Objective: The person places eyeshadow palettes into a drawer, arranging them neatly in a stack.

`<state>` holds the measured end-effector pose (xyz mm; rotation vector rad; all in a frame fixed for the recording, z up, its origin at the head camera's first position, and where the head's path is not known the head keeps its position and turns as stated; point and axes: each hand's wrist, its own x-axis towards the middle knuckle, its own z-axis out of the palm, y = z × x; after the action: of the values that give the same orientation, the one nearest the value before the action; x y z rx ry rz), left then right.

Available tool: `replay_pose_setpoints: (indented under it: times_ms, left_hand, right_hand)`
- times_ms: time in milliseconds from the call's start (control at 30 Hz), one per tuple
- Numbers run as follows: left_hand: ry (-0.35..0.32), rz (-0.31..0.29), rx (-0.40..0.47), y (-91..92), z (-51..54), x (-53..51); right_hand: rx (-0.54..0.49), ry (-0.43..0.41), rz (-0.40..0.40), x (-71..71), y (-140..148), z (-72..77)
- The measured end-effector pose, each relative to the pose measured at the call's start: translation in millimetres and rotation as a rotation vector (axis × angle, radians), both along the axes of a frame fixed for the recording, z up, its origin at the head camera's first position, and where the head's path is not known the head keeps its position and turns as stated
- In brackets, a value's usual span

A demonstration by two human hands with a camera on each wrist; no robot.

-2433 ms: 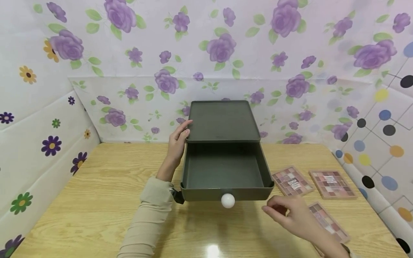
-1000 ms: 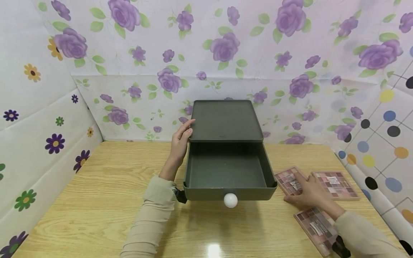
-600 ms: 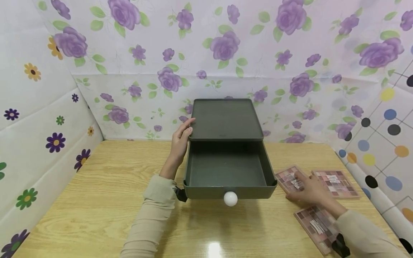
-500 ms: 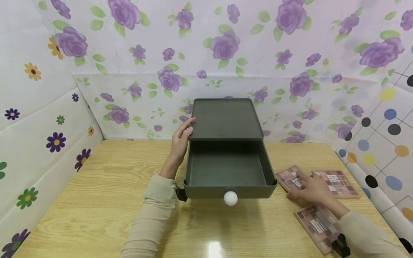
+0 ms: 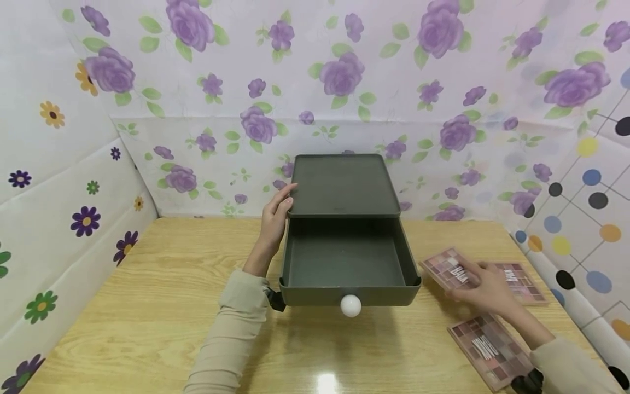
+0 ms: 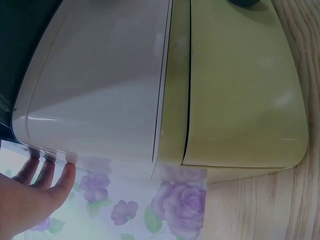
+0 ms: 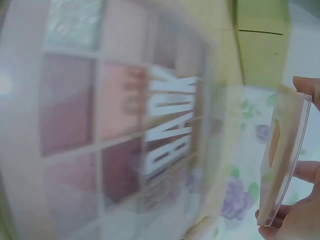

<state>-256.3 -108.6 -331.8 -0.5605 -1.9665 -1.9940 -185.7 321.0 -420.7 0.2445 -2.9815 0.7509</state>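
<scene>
A dark grey box [image 5: 344, 186] has its drawer [image 5: 344, 260] pulled out at the front, with a round white knob [image 5: 351, 306]; the drawer's inside is empty. My left hand [image 5: 272, 224] rests against the box's left side, fingertips on the top edge; in the left wrist view the fingers of that hand [image 6: 35, 197] touch the box side [image 6: 95, 100]. My right hand [image 5: 487, 287] grips an eyeshadow palette [image 5: 445, 268] by its right part, tilted off the table. The right wrist view shows that palette [image 7: 282, 160] between the thumb and fingers of the hand [image 7: 305, 200].
Two other palettes lie on the wooden table [image 5: 162, 306]: one [image 5: 524, 284] behind my right hand to the right, another [image 5: 487, 350] nearer, beside the right sleeve [image 5: 571, 361]. Flower-patterned sheets [image 5: 211, 65] stand behind and at the left; a dotted one [image 5: 585, 219] is at the right.
My right hand has gone from beside the drawer to the palette, taken hold of it and raised it from the table, shifting slightly right. The left hand stays on the box.
</scene>
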Motion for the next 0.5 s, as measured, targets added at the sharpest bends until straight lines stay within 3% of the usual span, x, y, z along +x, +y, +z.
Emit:
replay_pose_setpoints:
  times_ms: [300, 500]
  left_hand:
    - [0.001, -0.001, 0.005, 0.8, -0.4, 1.3]
    - [0.003, -0.006, 0.012, 1.5, -0.8, 0.9]
  right_hand:
    - [-0.073, 0.114, 0.054, 9.3, 2, 19.4]
    - [-0.086, 0.11, 0.064, 21.3, -1, 42.3]
